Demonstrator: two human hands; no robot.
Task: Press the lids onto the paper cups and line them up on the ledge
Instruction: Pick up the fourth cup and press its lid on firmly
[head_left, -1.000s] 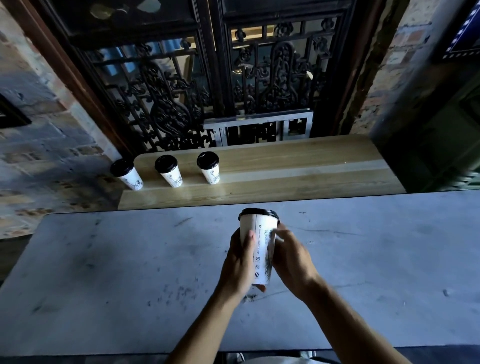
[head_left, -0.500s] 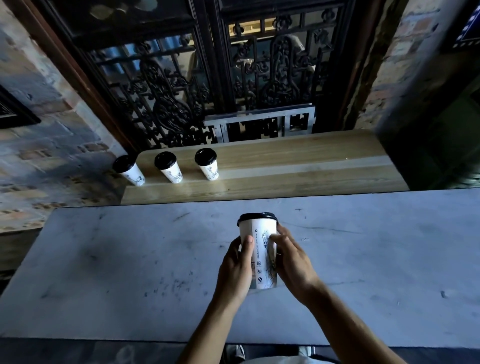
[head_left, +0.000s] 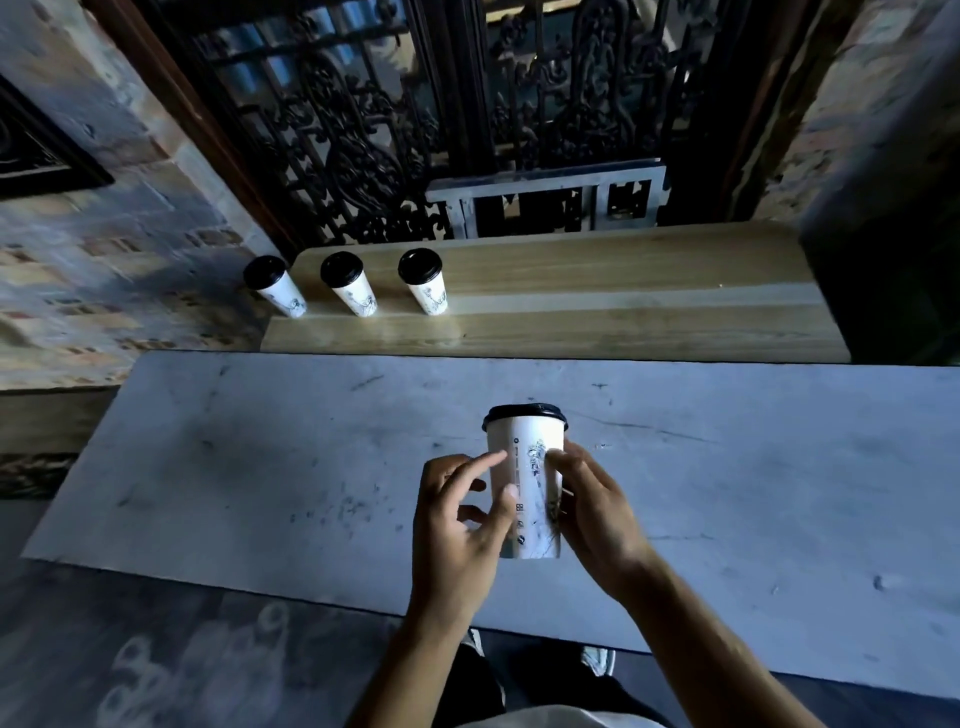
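A white paper cup (head_left: 531, 470) with a black lid (head_left: 524, 413) pressed on stands upright over the grey marble counter (head_left: 249, 467). My right hand (head_left: 597, 512) wraps the cup's right side and holds it. My left hand (head_left: 457, 530) is at its left side with fingers spread; only the thumb and index fingertip touch the cup wall. Three more lidded cups (head_left: 283, 296) (head_left: 358, 297) (head_left: 431, 296) stand in a row at the left end of the wooden ledge (head_left: 623, 301).
Behind the ledge rises a dark ornate iron grille (head_left: 363, 156). Brick walls flank it on both sides. The ledge's right part holds nothing. My shoes (head_left: 597, 660) show below the counter's near edge.
My left hand has loosened from a full wrap on the cup to spread fingers. The view has shifted, so the cup and hands sit slightly lower and nearer to me.
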